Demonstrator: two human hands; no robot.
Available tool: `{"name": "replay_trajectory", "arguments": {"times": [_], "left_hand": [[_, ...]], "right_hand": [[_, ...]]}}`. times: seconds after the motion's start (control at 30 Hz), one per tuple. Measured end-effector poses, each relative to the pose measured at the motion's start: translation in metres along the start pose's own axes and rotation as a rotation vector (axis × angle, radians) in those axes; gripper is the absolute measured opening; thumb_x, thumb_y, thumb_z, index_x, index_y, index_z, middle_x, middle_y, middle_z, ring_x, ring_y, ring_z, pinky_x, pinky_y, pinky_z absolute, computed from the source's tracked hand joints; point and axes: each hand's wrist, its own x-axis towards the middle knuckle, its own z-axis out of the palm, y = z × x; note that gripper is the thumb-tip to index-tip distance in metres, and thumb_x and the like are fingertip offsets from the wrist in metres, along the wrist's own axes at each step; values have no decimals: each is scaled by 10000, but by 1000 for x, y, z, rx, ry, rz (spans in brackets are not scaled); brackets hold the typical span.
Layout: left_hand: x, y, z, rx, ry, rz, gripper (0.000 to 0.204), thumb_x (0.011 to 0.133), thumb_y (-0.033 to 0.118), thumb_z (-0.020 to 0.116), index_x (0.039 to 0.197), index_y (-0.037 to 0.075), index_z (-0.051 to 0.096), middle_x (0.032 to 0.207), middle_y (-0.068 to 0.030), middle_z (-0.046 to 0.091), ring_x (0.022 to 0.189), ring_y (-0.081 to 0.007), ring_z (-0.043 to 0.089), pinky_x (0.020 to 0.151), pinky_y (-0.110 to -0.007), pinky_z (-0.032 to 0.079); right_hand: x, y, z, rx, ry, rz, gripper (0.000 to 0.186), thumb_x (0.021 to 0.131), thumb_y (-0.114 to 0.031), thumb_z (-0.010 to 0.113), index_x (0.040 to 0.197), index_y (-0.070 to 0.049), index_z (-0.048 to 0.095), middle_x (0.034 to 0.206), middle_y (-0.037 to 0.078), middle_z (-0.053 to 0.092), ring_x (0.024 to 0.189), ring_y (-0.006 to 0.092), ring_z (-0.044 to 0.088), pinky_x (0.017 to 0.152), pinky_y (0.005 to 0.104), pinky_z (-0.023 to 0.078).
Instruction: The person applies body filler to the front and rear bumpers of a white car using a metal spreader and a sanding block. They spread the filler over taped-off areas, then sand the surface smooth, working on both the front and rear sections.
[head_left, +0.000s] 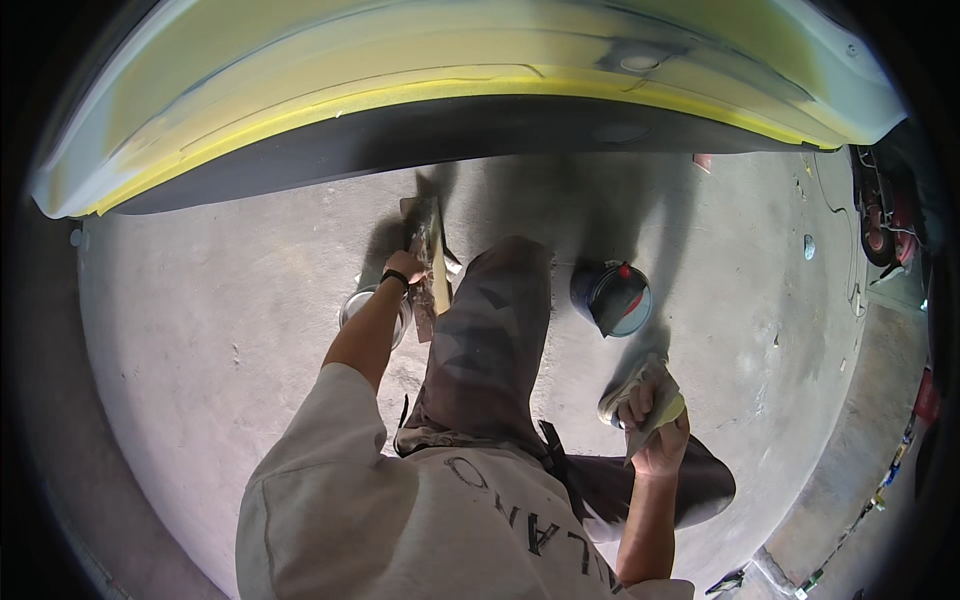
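My left hand (405,267) is closed on a long, narrow mixing board (424,232) smeared with brown and yellowish paste, held beside my raised knee. Below that hand a round metal can (352,305) stands on the floor, partly covered by my forearm. Over on the right, my right hand (662,440) grips a thin grey spreader (642,437) with pale yellow paste by its edge. A whitish thing (612,404) lies just behind these fingers; I cannot tell what it is.
A vehicle body panel (450,60) with yellowish patches, yellow edging and dark lower trim (400,135) spans the top. A blue can (642,315) on the concrete floor (740,270) carries a black, flat piece (612,300) and something red. Dark red machinery (885,220) stands far right.
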Motion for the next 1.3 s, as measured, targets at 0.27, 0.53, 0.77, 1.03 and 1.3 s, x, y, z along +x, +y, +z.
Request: {"name": "replay_trajectory", "arguments": {"times": [0.27,0.53,0.77,1.03,1.3], "left_hand": [[-121,53,-120,-241,105,956,207,945,235,723,977,32,691,884,-168,712,825,-383,678,731,-502,519],[-292,183,-205,-262,-68,1285,303,990,129,631,1266,7,602,864,-224,710,734,-394,701,644,-400,520],[-347,252,-204,-356,-196,1432,340,1004,104,615,1327,6,582,888,-227,692,766,-371,703,695,-356,532],[-361,308,-187,-346,-377,1390,283,1071,175,573,1278,-14,615,864,-146,687,747,-113,539,710,-288,482],[-350,348,-183,-484,-468,1313,316,1089,189,551,1286,-40,643,949,-32,727,842,-38,581,765,-244,494]], "right_hand": [[0,1,-26,136,-78,-112,470,979,64,611,1432,0,506,1189,61,626,981,167,603,801,328,551],[26,-21,-9,-10,217,-505,324,1004,74,589,1311,-19,637,1217,107,709,1095,201,701,949,344,595],[17,-48,15,-371,345,-722,162,953,35,719,1113,18,728,1017,65,770,895,115,704,810,258,565],[-19,-56,31,-442,364,-846,193,909,24,773,1098,-1,745,958,73,784,863,135,730,769,289,591],[-35,17,51,-659,224,-486,191,886,6,794,1068,25,738,938,84,770,855,99,712,719,256,585]]}}
